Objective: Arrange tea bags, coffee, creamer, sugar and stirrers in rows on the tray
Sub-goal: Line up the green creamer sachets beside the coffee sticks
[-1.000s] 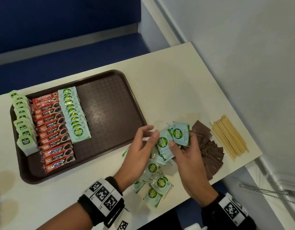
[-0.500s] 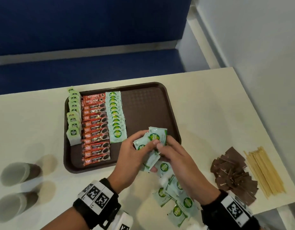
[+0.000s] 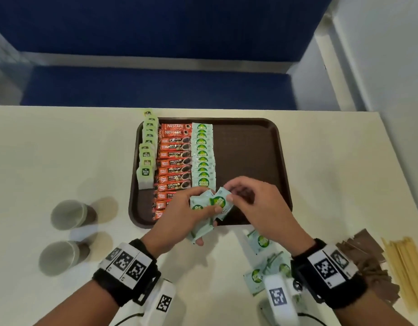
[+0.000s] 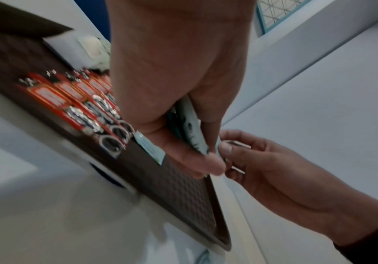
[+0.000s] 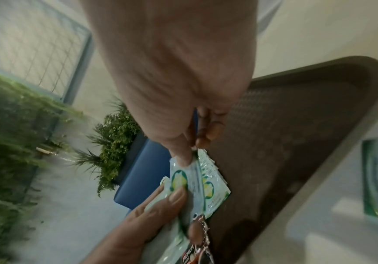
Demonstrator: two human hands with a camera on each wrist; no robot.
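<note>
Both hands now hang over the near part of the brown tray [image 3: 250, 147], farther left than half a second ago, when they worked at its near right corner. The left hand [image 3: 179, 217] grips a small stack of green creamer packets [image 3: 203, 205]; the right hand [image 3: 257, 203] pinches the top packet [image 3: 221, 200] by its far edge. On the tray's left side the rows of tea bags [image 3: 146, 156], red coffee sticks [image 3: 175, 161] and creamer [image 3: 202, 156] lie unchanged. Loose creamer packets [image 3: 259, 241], brown sugar packets [image 3: 365, 260] and wooden stirrers [image 3: 403, 267] remain on the table [image 3: 62, 149], near right.
</note>
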